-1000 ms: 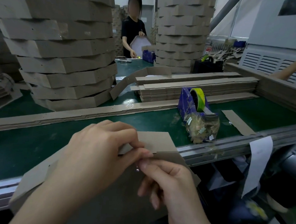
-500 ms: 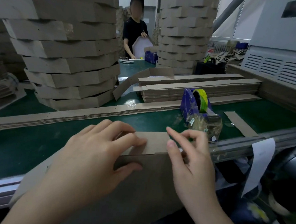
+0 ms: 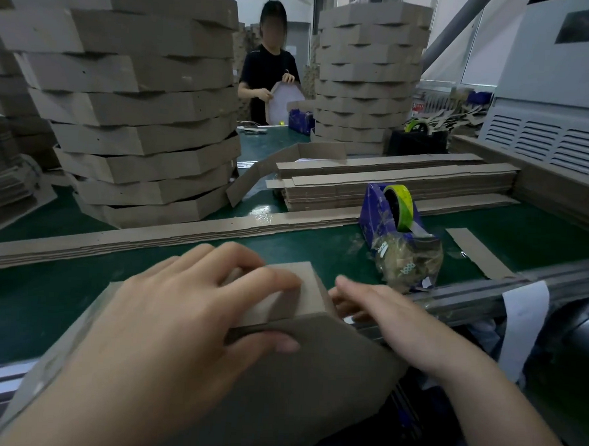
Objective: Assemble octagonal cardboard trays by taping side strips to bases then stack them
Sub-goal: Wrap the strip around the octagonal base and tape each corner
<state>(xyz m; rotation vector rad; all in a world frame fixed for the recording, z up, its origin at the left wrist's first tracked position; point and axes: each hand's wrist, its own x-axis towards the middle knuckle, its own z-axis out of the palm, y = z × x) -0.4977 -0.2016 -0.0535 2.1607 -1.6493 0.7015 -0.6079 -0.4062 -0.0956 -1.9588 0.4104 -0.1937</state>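
Cardboard, judged light and creasable: the side strip (image 3: 305, 286) is pinched at its fold onto the base (image 3: 329, 378) by the left hand (image 3: 179, 319); the right hand (image 3: 394, 316) is outstretched, perhaps pressing its edge.

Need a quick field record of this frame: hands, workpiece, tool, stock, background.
left hand: holds the side strip against the base, fingers over the strip's top edge, thumb on the base
right hand: fingers stretched out at the strip's right end; contact unclear
tape dispenser: purple, yellow-green roll, on the green belt right of the hands
stock: flat strip piles behind the dispenser
finished: tray stack at left, second stack farther back
background: another person handling a tray
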